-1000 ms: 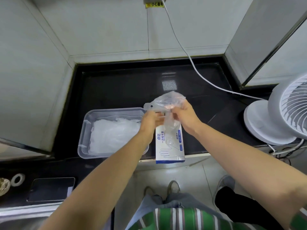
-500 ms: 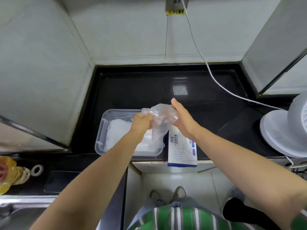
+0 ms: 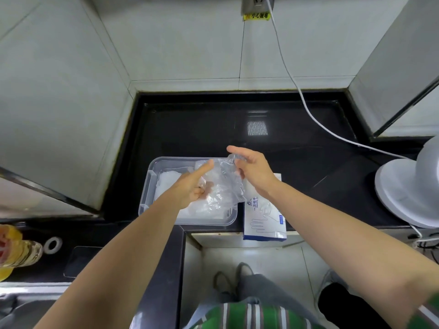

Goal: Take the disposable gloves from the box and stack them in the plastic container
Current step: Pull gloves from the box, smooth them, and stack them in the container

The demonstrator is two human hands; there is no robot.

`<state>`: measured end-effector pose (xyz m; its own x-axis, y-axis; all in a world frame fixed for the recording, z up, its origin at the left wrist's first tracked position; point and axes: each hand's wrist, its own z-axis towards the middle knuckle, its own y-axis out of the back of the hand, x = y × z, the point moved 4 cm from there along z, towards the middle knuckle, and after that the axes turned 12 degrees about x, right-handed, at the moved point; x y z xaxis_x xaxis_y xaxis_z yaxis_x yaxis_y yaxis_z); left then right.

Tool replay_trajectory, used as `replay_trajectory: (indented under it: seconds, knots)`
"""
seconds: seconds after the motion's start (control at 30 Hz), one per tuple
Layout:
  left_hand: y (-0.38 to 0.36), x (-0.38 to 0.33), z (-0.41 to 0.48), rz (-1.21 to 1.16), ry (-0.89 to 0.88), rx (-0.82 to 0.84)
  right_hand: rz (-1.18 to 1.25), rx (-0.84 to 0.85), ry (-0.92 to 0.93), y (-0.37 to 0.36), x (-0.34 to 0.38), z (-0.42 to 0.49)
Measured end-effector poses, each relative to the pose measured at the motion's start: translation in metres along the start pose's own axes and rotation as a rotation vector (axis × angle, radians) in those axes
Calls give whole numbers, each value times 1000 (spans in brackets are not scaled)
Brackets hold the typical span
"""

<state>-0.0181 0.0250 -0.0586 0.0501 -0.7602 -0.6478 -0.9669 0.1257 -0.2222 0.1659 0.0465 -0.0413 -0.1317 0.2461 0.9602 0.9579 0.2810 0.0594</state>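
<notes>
The plastic container (image 3: pixel 145 186) at the countertop's (image 3: pixel 202 129) front edge held stacked gloves (image 3: pixel 166 186), with the glove box (image 3: pixel 263 217) just beside it. The left hand (image 3: pixel 191 187) and right hand (image 3: pixel 255 170) each pinched one clear glove (image 3: pixel 224 186) above it.

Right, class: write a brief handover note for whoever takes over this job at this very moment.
Left hand: holds the clear glove by its lower part, forefinger straight.
Right hand: pinches the glove's upper edge.
The glove is held over the container; the box lies just right of it.
Done: a pile of gloves lies in the container.
Left: lay this glove on the pile, then take more from the box.
</notes>
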Motion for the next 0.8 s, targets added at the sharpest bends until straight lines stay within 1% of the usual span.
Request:
replay_trajectory:
  seconds: [0.07, 0.13, 0.2, 0.27, 0.3, 0.4, 0.43, 0.53, 0.63, 0.73, 0.77, 0.8]
  knots:
    - [4, 0, 3, -7, 14, 2, -40, -12, 28, -2, 0, 3]
    - [9, -1, 6, -14, -30, -114, -68, -12, 35, -4, 1, 5]
    - [14, -1, 5, -68, -118, -222, -80, -13, 27, -7, 1, 8]
    - [15, -3, 1, -70, -186, -284, -99, -17, 41, -11, 1, 9]
    - [18, -3, 1, -76, -217, -274, -115, -7, 50, -13, 1, 10]
    - [17, 0, -2, -65, -280, -143, -189, 36, 71, -23, 1, 14]
    - [18, 1, -2, -45, -288, -130, -219, 50, 83, -27, 0, 15]
    - [22, 1, 1, 61, -271, -253, -310, 70, 99, -38, -2, 18]
    - [27, -8, -2, 374, -262, -397, -429, 32, 53, -47, -4, 22]
    - [41, -9, 0, 530, -408, -421, -454, 0, -12, -52, -9, 24]
    - [44, -9, 0, 566, -434, -421, -453, -3, -14, -53, -9, 24]
    - [49, -7, 3, 586, -422, -425, -447, -4, -9, -53, -8, 24]
